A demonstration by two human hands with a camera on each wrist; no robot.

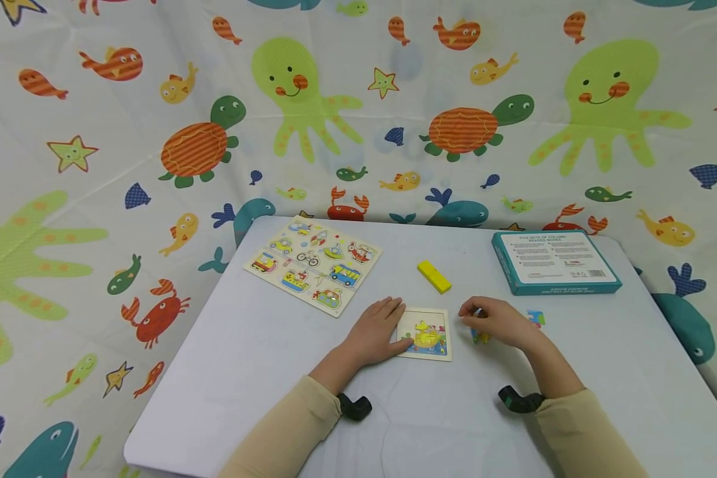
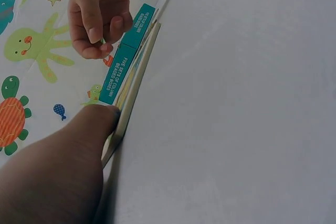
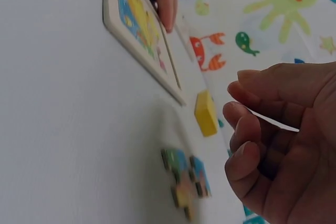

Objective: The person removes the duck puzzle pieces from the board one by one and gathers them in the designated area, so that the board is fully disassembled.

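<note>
My left hand (image 1: 375, 333) rests on a small wooden puzzle board (image 1: 421, 316), thumb and fingers stretched over its left side. A duck picture partly fills the board; bare wood shows along its top. In the left wrist view, the thumb (image 2: 97, 121) lies at the board's edge. My right hand (image 1: 494, 321) hovers to the right of the board, fingers loosely curled with nothing between them. Beneath it lie several loose jigsaw pieces (image 3: 181, 179), partly hidden by this hand in the head view. Another blue jigsaw piece (image 1: 536, 318) lies just beyond the wrist.
Behind the board lies a yellow block (image 1: 434, 276). A vehicle picture board (image 1: 313, 264) sits at the back left, and a teal flat box (image 1: 556, 262) at the back right. A sea-animal cloth (image 1: 358, 119) hangs behind the white table (image 1: 263, 372).
</note>
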